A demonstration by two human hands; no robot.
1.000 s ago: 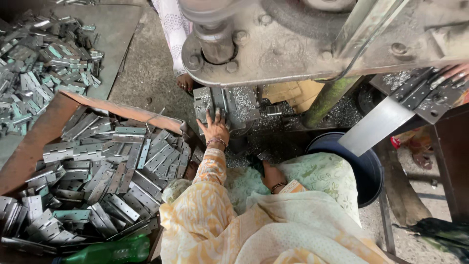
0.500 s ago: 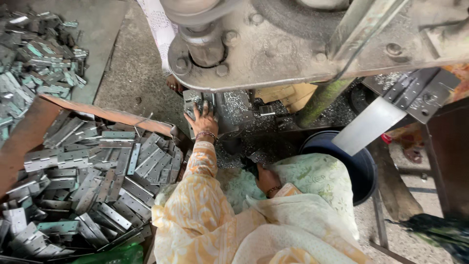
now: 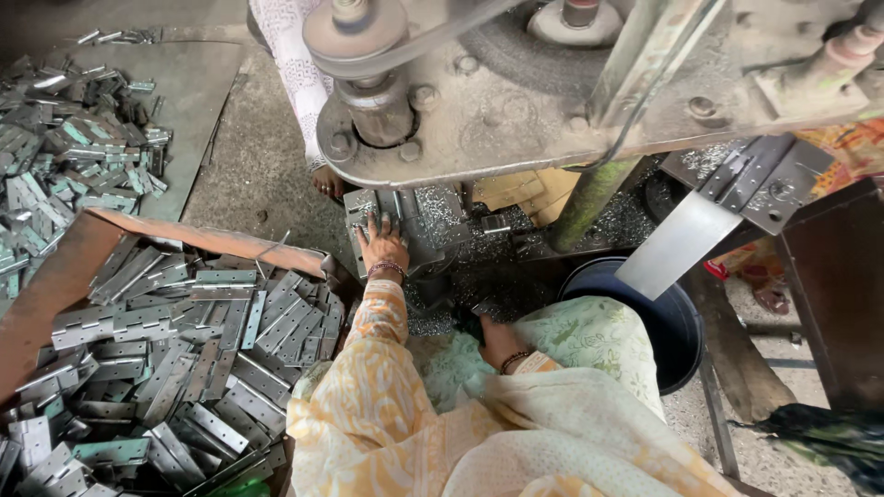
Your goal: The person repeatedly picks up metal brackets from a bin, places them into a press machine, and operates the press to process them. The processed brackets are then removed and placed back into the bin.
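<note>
Hinge [image 3: 368,213] on the press bed, under the left hand [image 3: 384,247].
Fingers spread flat on it (not clamped); right hand [image 3: 494,339], grip hidden, lies farther back.

left hand [image 3: 382,247] on press bed [image 3: 433,221], hinges [image 3: 184,359] beside

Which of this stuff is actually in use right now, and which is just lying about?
In use:
left hand on the press bed
right hand low by the lap
hinges in the tray

Lying about:
far hinge pile
dark tub
</note>
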